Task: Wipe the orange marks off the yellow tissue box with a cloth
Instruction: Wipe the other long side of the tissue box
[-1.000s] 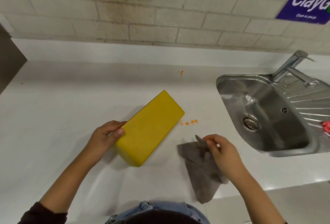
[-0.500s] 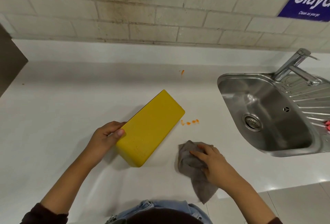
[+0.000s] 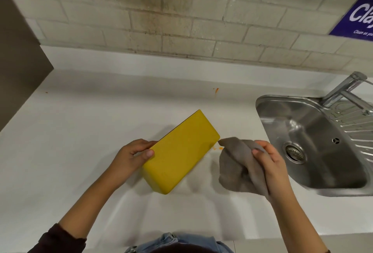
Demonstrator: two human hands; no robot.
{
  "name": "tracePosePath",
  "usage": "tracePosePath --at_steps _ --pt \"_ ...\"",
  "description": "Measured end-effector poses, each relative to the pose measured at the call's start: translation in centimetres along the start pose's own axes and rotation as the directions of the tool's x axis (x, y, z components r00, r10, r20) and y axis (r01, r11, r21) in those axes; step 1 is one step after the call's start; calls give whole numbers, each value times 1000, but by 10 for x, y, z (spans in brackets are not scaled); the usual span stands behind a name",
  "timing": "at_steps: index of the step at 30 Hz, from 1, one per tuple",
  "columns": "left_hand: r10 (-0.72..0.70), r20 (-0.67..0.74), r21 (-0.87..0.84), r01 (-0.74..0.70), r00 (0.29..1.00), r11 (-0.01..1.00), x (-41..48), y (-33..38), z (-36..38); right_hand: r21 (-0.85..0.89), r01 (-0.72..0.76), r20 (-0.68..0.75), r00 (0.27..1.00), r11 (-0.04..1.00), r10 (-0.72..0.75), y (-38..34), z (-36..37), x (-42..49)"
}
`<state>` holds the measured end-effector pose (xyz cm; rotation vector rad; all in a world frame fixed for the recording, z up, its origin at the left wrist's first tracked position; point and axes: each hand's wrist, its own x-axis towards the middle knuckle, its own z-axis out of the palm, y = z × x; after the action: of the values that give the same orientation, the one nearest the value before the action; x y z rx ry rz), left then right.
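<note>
The yellow tissue box (image 3: 179,153) lies diagonally on the white counter (image 3: 80,135), its plain broad face up. My left hand (image 3: 133,156) grips its near left end, thumb on the top face. My right hand (image 3: 268,164) holds a bunched grey cloth (image 3: 238,164) just right of the box, lifted off the counter. The cloth's upper tip reaches the box's far right corner. Small orange marks (image 3: 219,148) show on the counter between box and cloth. No orange marks are visible on the box's upper face.
A steel sink (image 3: 314,143) with a tap (image 3: 343,89) sits at the right, close to my right hand. Another orange speck (image 3: 217,90) lies near the back wall. A dark panel (image 3: 18,61) borders the counter on the left. A purple sign (image 3: 359,16) hangs top right.
My right hand gathered the cloth off the counter and raised it up toward the box's right corner. The left hand and the box stayed where they were.
</note>
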<state>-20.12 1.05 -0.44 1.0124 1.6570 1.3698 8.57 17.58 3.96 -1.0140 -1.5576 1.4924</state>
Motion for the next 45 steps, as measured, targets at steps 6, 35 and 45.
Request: tracePosePath --at_steps 6,35,45 --pt "26 0 16 -26 1000 1000 -1 0 2 -172 279 -138 943 945 -303 -13 57 31" --pt "26 20 51 -27 999 998 -1 8 1 -190 952 875 275 240 -399 62 93 -26" --pt "-11 2 47 11 1000 999 -2 3 6 -275 366 55 929 889 -366 66 73 -28"
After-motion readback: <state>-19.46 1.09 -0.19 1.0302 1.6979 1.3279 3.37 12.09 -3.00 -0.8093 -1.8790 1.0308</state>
